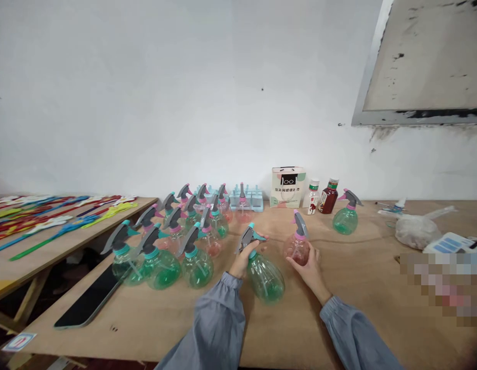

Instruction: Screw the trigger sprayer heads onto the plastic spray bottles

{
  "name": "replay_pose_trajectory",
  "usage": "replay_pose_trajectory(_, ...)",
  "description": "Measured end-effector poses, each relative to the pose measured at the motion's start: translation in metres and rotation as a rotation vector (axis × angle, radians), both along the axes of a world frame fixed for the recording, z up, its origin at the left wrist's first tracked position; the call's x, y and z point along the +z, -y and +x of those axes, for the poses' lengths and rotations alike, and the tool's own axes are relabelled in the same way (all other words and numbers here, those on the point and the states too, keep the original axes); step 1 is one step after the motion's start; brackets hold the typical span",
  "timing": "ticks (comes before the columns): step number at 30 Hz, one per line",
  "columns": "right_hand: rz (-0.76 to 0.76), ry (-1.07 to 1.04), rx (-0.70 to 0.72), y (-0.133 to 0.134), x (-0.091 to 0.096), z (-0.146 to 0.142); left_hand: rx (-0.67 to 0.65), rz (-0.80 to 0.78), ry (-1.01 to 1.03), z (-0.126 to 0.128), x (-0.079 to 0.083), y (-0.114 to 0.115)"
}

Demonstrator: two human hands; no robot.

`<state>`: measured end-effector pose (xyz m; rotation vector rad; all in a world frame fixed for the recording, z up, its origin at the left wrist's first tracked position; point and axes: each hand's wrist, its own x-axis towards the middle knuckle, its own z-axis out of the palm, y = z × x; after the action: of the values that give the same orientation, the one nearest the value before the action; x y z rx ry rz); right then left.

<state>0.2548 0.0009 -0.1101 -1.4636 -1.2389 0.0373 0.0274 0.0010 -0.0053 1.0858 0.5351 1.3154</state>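
My left hand (243, 261) is closed round the neck of a green spray bottle (266, 280) with a teal collar and grey trigger; the bottle tilts toward me on the wooden table (338, 308). My right hand (309, 264) wraps the back of a pink spray bottle (296, 247) with a pink collar and grey trigger, standing upright. Both sleeves are grey. To the left stand several more green and pink spray bottles (161, 264) in rows.
A lone green spray bottle (345, 218) stands at the back right, near a white bottle (312, 197), a brown bottle (328, 196) and a small box (286, 187). A black phone (90, 298) lies at the left edge. A plastic bag (415, 228) lies at right. Coloured strips (57, 216) cover a side table.
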Motion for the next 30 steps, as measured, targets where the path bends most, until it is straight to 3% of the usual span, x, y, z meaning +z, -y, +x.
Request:
replay_pose_trajectory(5, 0.000, -0.017, 0.021, 0.000, 0.001, 0.002, 0.054, -0.023, -0.033, -0.003, -0.004, -0.005)
replay_pose_trajectory(13, -0.004, -0.030, 0.041, 0.000, 0.000, 0.002, -0.059, 0.000, 0.028, -0.002, 0.006, -0.003)
replay_pose_trajectory(20, 0.009, -0.011, 0.029, -0.001, -0.002, 0.003, 0.158, 0.041, -0.031, -0.005, -0.004, -0.008)
replay_pose_trajectory(27, -0.008, -0.042, 0.048, -0.002, -0.003, 0.003, 0.067, 0.131, -0.037, -0.003, 0.001, -0.002)
replay_pose_trajectory(30, -0.013, -0.060, 0.047, 0.000, 0.000, 0.002, 0.095, 0.099, -0.061, -0.005, 0.001, 0.000)
